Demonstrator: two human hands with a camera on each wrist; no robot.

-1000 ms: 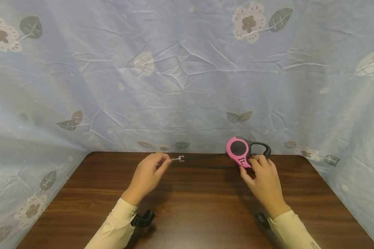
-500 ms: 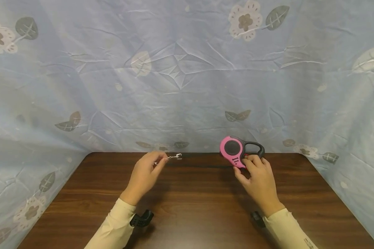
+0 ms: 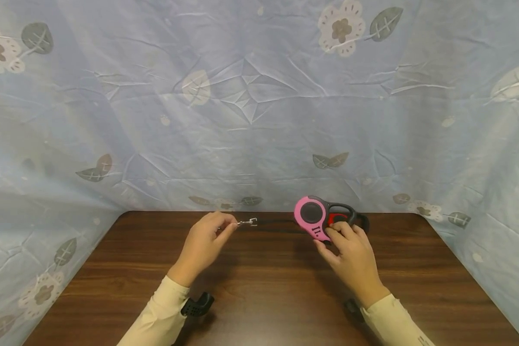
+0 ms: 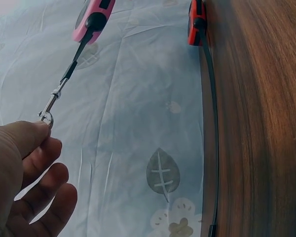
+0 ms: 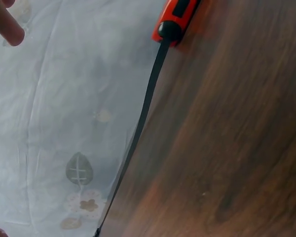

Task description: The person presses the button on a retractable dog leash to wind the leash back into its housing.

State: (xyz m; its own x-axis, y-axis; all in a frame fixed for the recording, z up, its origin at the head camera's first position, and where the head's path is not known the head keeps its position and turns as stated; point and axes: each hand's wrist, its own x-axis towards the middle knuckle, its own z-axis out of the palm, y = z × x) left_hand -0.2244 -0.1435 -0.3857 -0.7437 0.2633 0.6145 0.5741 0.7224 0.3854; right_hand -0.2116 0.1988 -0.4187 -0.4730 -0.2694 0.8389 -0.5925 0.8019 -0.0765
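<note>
A pink retractable dog leash (image 3: 311, 212) with a dark handle is held up by my right hand (image 3: 352, 262), thumb at its lower edge and fingers toward the handle. My left hand (image 3: 202, 247) pinches the leash's silver metal clip (image 3: 247, 222) between thumb and forefinger. From the clip, a short black strap (image 4: 79, 52) runs taut to the pink case in the left wrist view. Behind it a red retractable leash (image 4: 196, 27) lies at the table's far edge, partly hidden in the head view. Only some fingers (image 5: 9, 24) of my right hand show in the right wrist view.
The red leash's black strap (image 5: 147, 101) stretches along the far edge of the brown wooden table (image 3: 259, 298). A pale blue patterned curtain (image 3: 251, 144) hangs behind the table and on both sides. Dark wrist devices (image 3: 197, 305) sit below both forearms.
My right hand has moved left and slightly down with the pink leash, bringing its case closer to my left hand. More of the red leash now shows behind it. My left hand barely shifts.
</note>
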